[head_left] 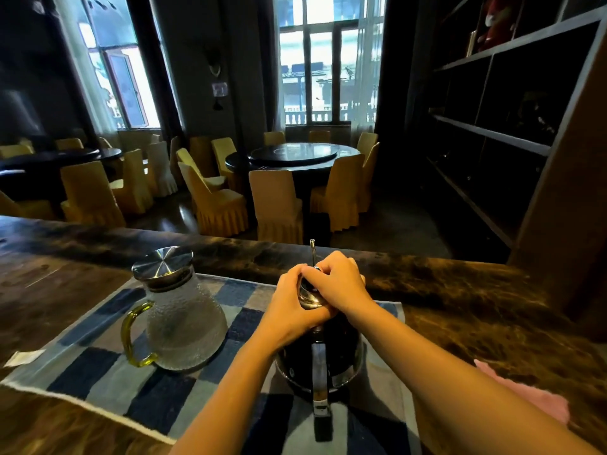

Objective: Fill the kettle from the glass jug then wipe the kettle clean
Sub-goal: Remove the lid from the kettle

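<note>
**Status of work**

1. The dark, round-bodied kettle [341, 349] with a flat steel handle stands upright on a blue-and-grey checked cloth mat [98, 366], at the near edge of the counter and directly in front of the person. Its thin straight spout [312, 251] points up on the far side.
2. Both hands are on the kettle's polished domed steel lid [310, 295]. The left hand [295, 307] wraps the lid from the left and near side, fingers curled round it. The right hand [338, 284] lies over the top, fingers bent down onto the knob area. The knob itself is hidden.
3. Whether the lid is seated or partly raised cannot be told. The likely step is opening the kettle for filling.
4. The ribbed clear glass jug [184, 323], with a yellow-green handle and a flat steel cap [162, 262], stands upright on the same mat, left of the kettle and not touching it. Neither hand is on it. The cap is on. The water level cannot be read through the textured glass.
5. A pink cloth [532, 395] lies on the mottled brown stone counter [460, 307], right of the mat, untouched.

**Assessment:** nothing here shows that pouring has been done. Remaining: lid off, cap off, pour, lid back, wipe with the cloth.
</note>
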Motion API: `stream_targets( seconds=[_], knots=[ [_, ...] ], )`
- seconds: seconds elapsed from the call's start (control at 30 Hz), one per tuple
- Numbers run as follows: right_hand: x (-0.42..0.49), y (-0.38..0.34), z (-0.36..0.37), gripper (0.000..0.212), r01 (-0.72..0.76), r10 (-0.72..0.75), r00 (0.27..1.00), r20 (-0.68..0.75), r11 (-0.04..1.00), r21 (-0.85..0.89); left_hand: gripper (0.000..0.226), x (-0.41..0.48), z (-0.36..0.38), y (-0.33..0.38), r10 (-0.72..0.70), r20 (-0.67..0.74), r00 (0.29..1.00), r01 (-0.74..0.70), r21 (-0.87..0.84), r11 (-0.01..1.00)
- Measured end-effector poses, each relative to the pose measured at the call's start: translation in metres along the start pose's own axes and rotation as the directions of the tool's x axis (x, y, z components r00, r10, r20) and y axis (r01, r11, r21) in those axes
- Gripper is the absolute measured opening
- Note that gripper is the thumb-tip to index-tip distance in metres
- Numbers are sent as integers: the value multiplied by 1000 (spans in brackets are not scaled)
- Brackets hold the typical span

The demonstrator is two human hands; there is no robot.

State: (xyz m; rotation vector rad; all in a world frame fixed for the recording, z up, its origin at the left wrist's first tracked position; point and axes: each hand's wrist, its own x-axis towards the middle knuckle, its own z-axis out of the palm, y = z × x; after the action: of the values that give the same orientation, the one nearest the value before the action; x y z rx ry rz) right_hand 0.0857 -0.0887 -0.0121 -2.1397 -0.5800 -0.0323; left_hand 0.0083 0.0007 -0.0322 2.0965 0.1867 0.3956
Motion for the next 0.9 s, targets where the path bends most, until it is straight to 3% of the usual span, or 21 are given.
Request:
stream_targets(
  seconds=[0.2, 0.3, 0.4, 0.53, 0.73, 0.9],
  knots=[
    [11, -3, -8, 37, 28, -45, 982, 186, 996, 89, 83, -3, -4, -2, -6, 14, 1000, 7, -45, 999],
    [19, -19, -23, 16, 24, -58, 948, 312, 993, 112, 80, -4, -5, -3, -10, 30, 1000, 11, -43, 999],
    [34, -33, -46, 17, -36, -60, 961, 270, 942, 335, 87, -4, -6, -3, -39, 37, 999, 40, -21, 999],
    [45, -42, -63, 23, 40, -131, 951, 279, 950, 311, 84, -2, -9, -2, -62, 69, 996, 62, -5, 998],
    [42, -10, -59, 23, -64, -49, 958, 282, 924, 378, 89, 4, -17, 1, -80, 144, 986, 81, -1, 997],
    [37, 31, -65, 31, -68, -9, 981, 192, 916, 394, 80, 5, -15, -1, -73, 127, 989, 75, -10, 997]
  ],
)
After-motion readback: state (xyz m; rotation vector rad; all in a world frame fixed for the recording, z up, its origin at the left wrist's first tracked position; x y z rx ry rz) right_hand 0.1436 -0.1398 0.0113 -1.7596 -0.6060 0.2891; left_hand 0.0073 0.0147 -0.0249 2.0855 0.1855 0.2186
